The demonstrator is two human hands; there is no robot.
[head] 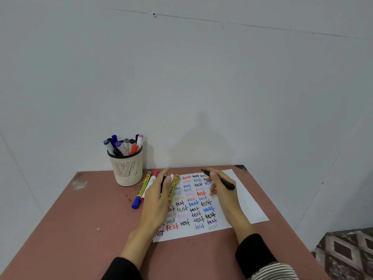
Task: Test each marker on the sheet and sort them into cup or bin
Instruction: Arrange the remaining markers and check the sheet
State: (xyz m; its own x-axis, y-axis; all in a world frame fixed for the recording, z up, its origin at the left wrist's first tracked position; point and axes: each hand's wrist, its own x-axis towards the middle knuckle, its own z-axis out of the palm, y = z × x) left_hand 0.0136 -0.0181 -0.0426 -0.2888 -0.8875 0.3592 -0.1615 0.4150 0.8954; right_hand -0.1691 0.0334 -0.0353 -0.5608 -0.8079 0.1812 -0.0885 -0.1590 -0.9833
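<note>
Reddish counter [90, 229]: right hand [220, 190] grips black marker [219, 179], tip pointing far-left above sheet [248, 205]; left hand [159, 197] flat, fingers relaxed, over loose markers [143, 189].

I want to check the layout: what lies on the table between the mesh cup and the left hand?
In the head view, two markers lie between the cup and the left hand: a yellow blue-capped marker and a pink-capped one.

One cup [127, 170], one sheet [245, 201], two hands.

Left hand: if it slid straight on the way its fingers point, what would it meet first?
The left hand points toward the far table edge. Its fingertips already lie among the loose markers; beyond them, probably only bare table, then the wall, though depth is unclear.
</note>
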